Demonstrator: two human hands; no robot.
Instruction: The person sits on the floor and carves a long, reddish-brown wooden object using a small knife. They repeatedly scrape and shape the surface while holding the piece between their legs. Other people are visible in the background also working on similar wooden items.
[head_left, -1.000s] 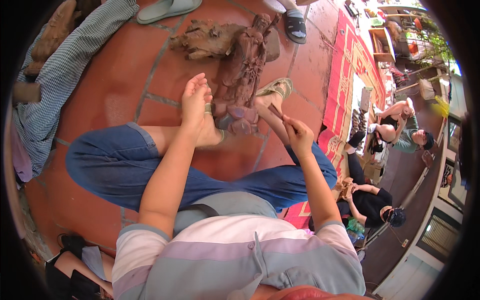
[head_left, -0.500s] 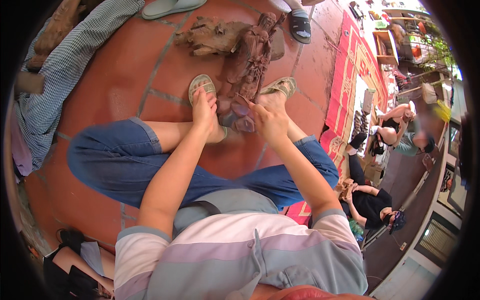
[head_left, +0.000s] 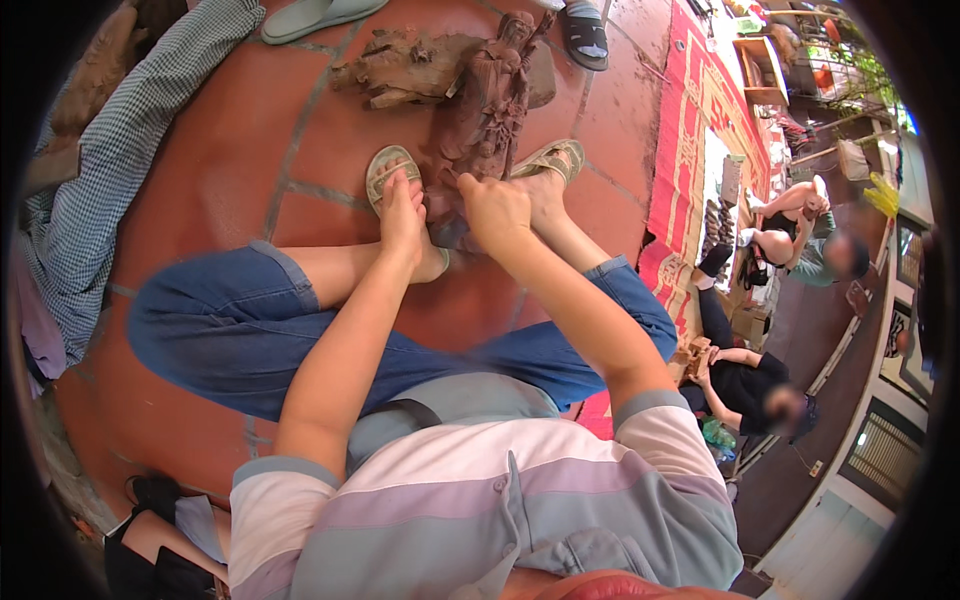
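The brown statue (head_left: 490,100) is between the feet (head_left: 546,194). Right hand (head_left: 497,212) curls at its near end, left hand (head_left: 402,214) just left — can't tell either grip. Pushing hard might tip it.

Head-worn fisheye, left of a side-by-side pair; looks steeply down over wearer's striped shirt (head_left: 430,505), nearest thing, along lower edge. Left hand (head_left: 402,212) and right hand (head_left: 498,212) farther out, just above mid-frame; carved wooden statue (head_left: 492,95) beyond, upper centre. Lens bows terracotta tile floor (head_left: 215,185) at left, tips louvred panel (head_left: 884,452) sideways at right
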